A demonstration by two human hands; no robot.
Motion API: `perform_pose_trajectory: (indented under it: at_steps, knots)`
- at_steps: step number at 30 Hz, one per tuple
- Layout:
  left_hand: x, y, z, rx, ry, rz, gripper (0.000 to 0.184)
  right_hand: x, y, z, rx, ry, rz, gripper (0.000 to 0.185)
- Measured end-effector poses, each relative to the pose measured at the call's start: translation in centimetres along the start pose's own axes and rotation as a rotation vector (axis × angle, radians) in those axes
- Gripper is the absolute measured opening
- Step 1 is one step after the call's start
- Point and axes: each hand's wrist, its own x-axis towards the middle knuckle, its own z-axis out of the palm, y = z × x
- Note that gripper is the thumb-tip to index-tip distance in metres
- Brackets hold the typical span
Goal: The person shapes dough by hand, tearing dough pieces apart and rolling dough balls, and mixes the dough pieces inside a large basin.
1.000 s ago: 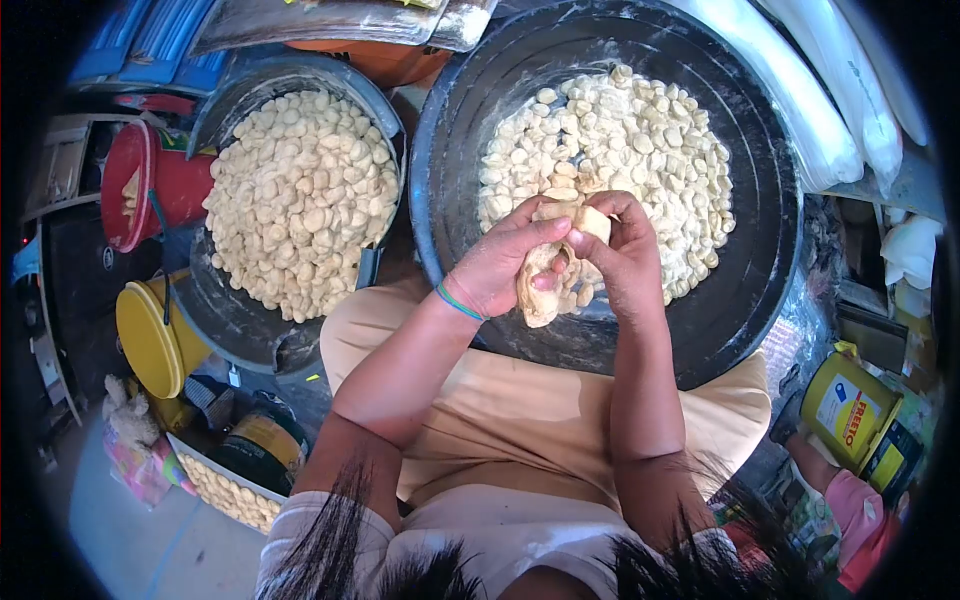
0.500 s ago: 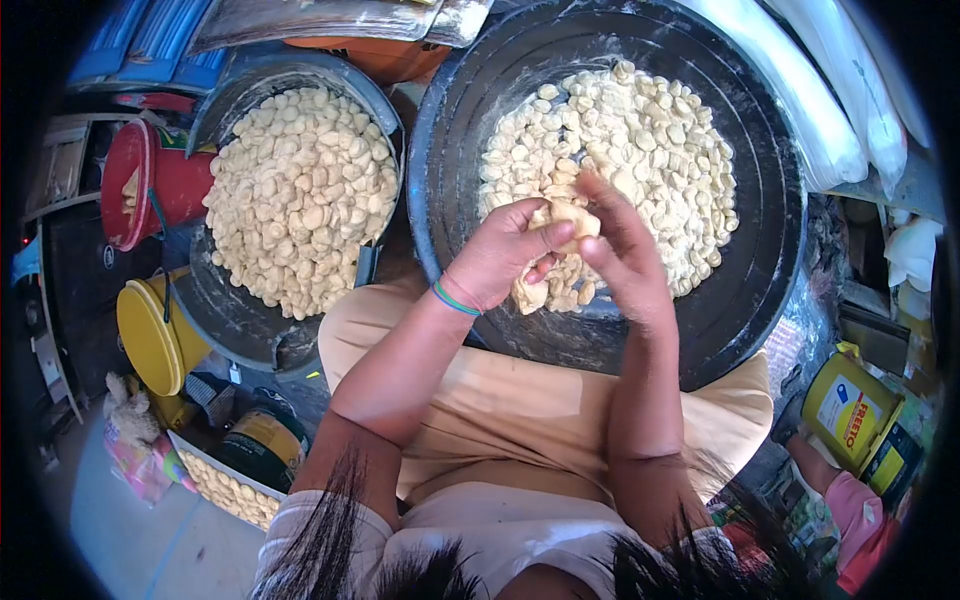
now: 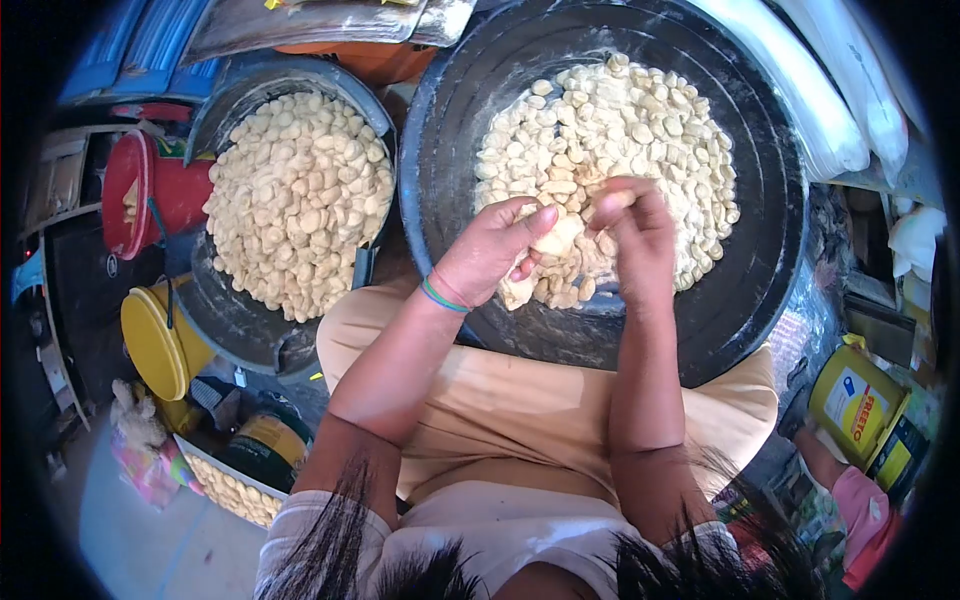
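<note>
My left hand (image 3: 490,250) is closed around a pale lump of dough (image 3: 558,236), its thumb along the top and part of the lump hanging below the fingers. To the right, my right hand (image 3: 640,225) is apart from the lump, its fingers curled and pinched together. Whatever is between those fingers is too small or hidden to make out. Both hands are over a large round black tub (image 3: 740,290). Inside it lie many small, rounded, flour-dusted dough pieces (image 3: 660,140).
A second dark basin (image 3: 225,320) at the left is heaped with similar dough pieces (image 3: 300,200). Beside it are a red bucket (image 3: 128,195) and a yellow bucket (image 3: 155,340). A box of pieces (image 3: 235,490) sits lower left. Another person's arm (image 3: 822,462) shows at lower right.
My right hand has drawn away from the dough lump to the right, and its fingers have curled in. My left hand keeps the lump, shifted slightly left.
</note>
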Motion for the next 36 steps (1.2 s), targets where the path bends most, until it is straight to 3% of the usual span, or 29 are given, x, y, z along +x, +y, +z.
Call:
perform_pose_trajectory:
  at_steps: [1, 2, 3, 4, 7, 10, 11, 12, 14, 17, 18, 22, 26, 30, 33, 36]
  knots:
    - [-0.1, 0.0, -0.2, 0.000, 0.005, -0.003, 0.035, 0.3, -0.5, -0.2, -0.213, 0.172, -0.164, 0.026]
    - [-0.3, 0.0, -0.1, -0.027, 0.017, 0.010, 0.038, 1.0, -0.4, -1.1, -0.480, 0.162, -0.443, 0.031]
    - [-0.5, 0.3, 0.1, -0.053, 0.024, 0.022, 0.042, 0.7, -1.2, -0.9, -0.598, 0.110, -0.500, 0.033]
    - [-0.5, 0.4, 0.4, -0.081, 0.028, 0.032, 0.046, 0.2, -2.1, -0.5, -0.718, 0.060, -0.555, 0.035]
    - [-0.2, 0.2, 1.2, -0.230, 0.012, -0.021, 0.056, -0.7, -2.5, 1.4, -0.513, -0.460, -0.388, 0.030]
    - [0.0, -0.1, -0.5, -0.089, -0.158, -0.035, 0.062, 0.2, -0.5, 0.8, -0.403, -0.044, -0.088, 0.025]
    - [-0.2, 0.2, -0.6, -0.065, -0.145, -0.013, 0.060, 1.0, 0.2, 0.4, -0.259, 0.112, -0.174, 0.020]
    - [-0.2, 0.2, -0.8, -0.144, -0.107, 0.032, 0.059, 1.7, 0.0, -0.3, -0.497, 0.081, -0.429, 0.019]
    - [0.2, -0.3, -1.0, -0.302, -0.039, 0.114, 0.056, 0.9, 0.0, -0.4, -0.649, -0.001, -0.415, 0.030]
    - [1.0, -0.7, -1.3, -0.559, 0.004, 0.237, 0.042, -1.5, -0.4, 1.3, -0.325, -0.511, 0.005, 0.062]
    - [1.1, -0.6, -1.2, -0.605, 0.051, 0.292, 0.039, -2.3, 0.7, 2.4, -0.020, -0.502, 0.162, 0.055]
    - [0.9, -0.5, -2.0, -0.520, 0.142, 0.502, 0.030, -2.1, 2.4, 2.8, 0.084, -0.157, 0.059, 0.040]
    - [0.9, -0.4, -2.6, -0.560, 0.268, 0.511, 0.024, -1.5, 2.5, 2.1, 0.367, -0.099, 0.003, 0.034]
    - [1.1, 0.3, -2.6, -0.442, 0.488, 0.579, 0.016, -1.4, 1.3, 2.3, 0.547, 0.023, 0.002, 0.042]
    - [0.5, 0.9, -3.3, -0.342, 0.528, 0.606, 0.012, -0.9, 0.8, 1.7, 0.675, 0.112, -0.007, 0.049]
    - [0.8, 0.9, -2.7, -0.087, 0.475, 0.401, 0.018, -0.8, 0.9, 0.8, 0.611, 0.019, -0.006, 0.060]
